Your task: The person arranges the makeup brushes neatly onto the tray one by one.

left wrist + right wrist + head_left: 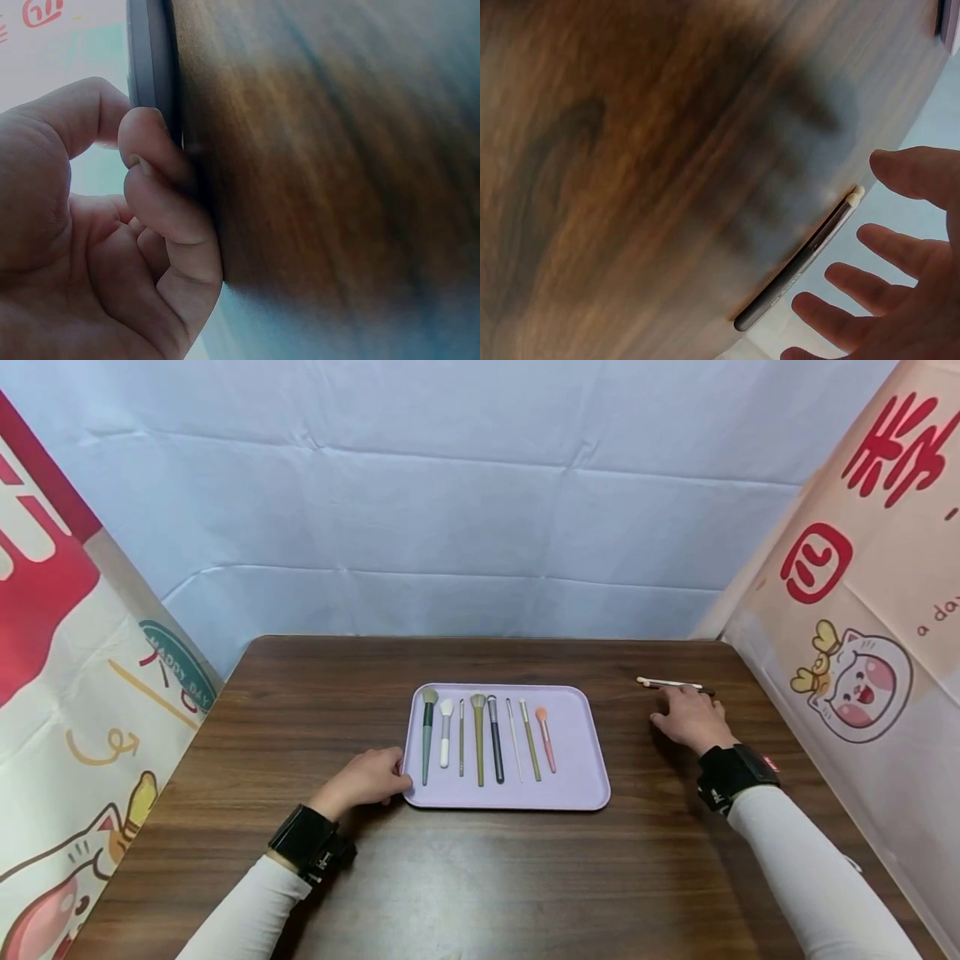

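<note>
A lilac tray (pixel 592 752) lies on the brown table, with several makeup brushes set side by side on it. My left hand (pixel 372 777) grips the tray's near left corner, thumb at the rim and fingers curled against its side; the left wrist view shows this hand (pixel 150 225) at the tray edge (pixel 146 60). At the right, two slim brushes lie close together, one with a white handle (pixel 675 682) and one dark (pixel 705 691). Just in front of them hovers my right hand (pixel 692 718). The right wrist view shows its fingers (pixel 889 251) spread, holding nothing, beside the brushes (pixel 810 251).
On the tray, a green-handled brush (pixel 427 743) is leftmost and a pink one (pixel 547 743) rightmost. A pale blue cloth (pixel 480 527) hangs behind the table (pixel 315 693). Printed cloths stand at the left (pixel 60 652) and right (pixel 847 610) sides.
</note>
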`<action>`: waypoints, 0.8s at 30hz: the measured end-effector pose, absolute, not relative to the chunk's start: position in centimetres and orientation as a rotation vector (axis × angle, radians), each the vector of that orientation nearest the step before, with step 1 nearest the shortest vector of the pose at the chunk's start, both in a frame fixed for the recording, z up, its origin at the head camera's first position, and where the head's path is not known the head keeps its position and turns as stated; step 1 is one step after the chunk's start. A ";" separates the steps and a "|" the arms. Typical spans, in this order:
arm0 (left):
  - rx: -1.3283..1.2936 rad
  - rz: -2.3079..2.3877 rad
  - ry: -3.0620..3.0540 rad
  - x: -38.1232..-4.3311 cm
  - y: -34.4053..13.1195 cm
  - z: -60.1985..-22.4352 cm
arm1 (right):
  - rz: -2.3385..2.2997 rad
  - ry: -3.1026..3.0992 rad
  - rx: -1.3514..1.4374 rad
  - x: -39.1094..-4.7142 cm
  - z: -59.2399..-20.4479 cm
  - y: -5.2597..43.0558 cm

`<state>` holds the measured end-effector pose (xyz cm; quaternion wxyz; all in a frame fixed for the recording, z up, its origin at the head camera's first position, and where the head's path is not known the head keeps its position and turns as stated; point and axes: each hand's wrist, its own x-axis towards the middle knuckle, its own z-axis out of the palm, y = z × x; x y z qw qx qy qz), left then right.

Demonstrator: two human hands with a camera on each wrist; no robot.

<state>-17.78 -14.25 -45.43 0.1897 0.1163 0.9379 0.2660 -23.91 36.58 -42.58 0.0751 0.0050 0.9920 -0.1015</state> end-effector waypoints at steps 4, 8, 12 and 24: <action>0.328 0.754 2.634 -17.7 -14.3 -45.4 | -0.294 2.972 0.022 -24.2 -42.6 37.2; 0.318 0.757 2.628 -17.6 -14.3 -45.3 | -0.289 2.964 0.038 -24.5 -42.5 37.7; 0.320 0.768 2.626 -17.6 -14.3 -45.3 | -0.298 2.965 0.037 -24.9 -42.5 38.2; 0.311 0.772 2.624 -17.5 -14.2 -45.1 | -0.334 3.008 -0.006 -25.6 -43.1 40.2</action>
